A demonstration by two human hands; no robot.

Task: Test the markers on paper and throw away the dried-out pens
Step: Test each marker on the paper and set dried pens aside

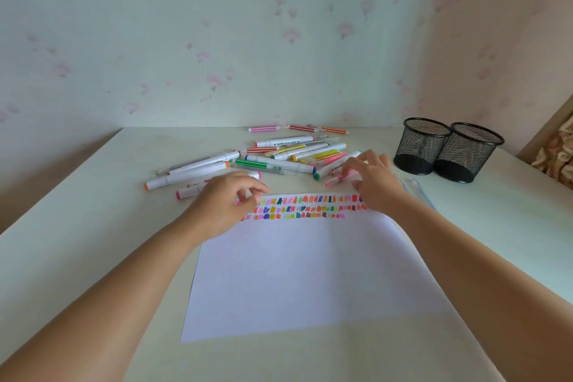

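Pink marker (339,178) lying centre-right, right hand (373,178) spreading loosely over it, nothing clamped. Left hand (229,201) curling empty at paper (307,270) top edge. Pinching mid-barrel advised, steadying sheet.

One sheet of paper (310,273) carrying three rows of colour swatches (305,207), two black mesh pen cups (422,146) side by side, two hands, and roughly twenty markers (279,158) in a loose pile too tangled to count exactly
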